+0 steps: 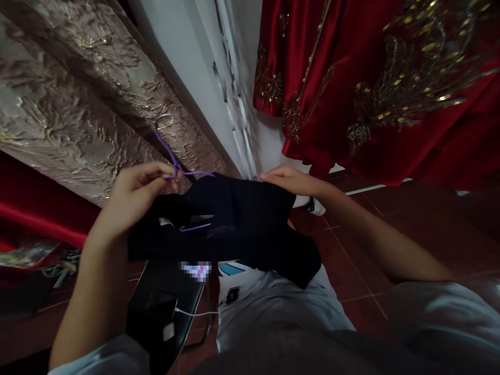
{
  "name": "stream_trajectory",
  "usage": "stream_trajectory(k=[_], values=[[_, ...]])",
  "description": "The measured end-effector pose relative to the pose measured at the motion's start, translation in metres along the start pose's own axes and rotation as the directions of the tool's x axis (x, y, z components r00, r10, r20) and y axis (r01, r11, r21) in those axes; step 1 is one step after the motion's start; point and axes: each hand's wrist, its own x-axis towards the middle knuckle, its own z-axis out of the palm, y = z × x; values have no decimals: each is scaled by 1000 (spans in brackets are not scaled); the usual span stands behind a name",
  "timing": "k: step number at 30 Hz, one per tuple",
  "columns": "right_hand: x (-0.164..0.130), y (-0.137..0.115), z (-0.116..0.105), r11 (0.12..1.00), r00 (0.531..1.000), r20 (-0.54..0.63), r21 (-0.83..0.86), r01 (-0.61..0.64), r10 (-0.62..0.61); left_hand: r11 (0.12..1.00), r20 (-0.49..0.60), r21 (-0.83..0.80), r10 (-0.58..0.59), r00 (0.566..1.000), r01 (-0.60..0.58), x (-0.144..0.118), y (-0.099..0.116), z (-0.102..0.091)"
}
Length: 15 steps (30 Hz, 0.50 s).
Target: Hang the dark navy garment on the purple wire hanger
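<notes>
The dark garment stretches between your left fingers, pinching the purple hanger below its hook, and your right fingers, extended at the cloth's upper edge, their grip hard to tell; steady the pinch, easing cloth clear of red fabric beyond

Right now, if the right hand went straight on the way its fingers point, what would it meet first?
Pointing toward the left hand, the right hand would probably meet the purple hanger first, where it reaches the dark garment; depth is unclear, so it might brush the garment's top edge sooner.
</notes>
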Motion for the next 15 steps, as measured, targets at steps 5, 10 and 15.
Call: stream_trajectory(k=[5, 10, 15], values=[[13, -27, -25, 979, 937, -349, 195, 64, 8, 985, -216, -162, 20, 976, -56, 48, -37, 22], [50, -53, -69, 926, 658, -740, 137, 351, -140, 931, -599, 70, 327, 731, -359, 54, -19, 54], [36, -43, -68, 897, 527, -830, 77, 436, -185, 927, -466, 250, 370, 804, -281, 21, 5, 95]])
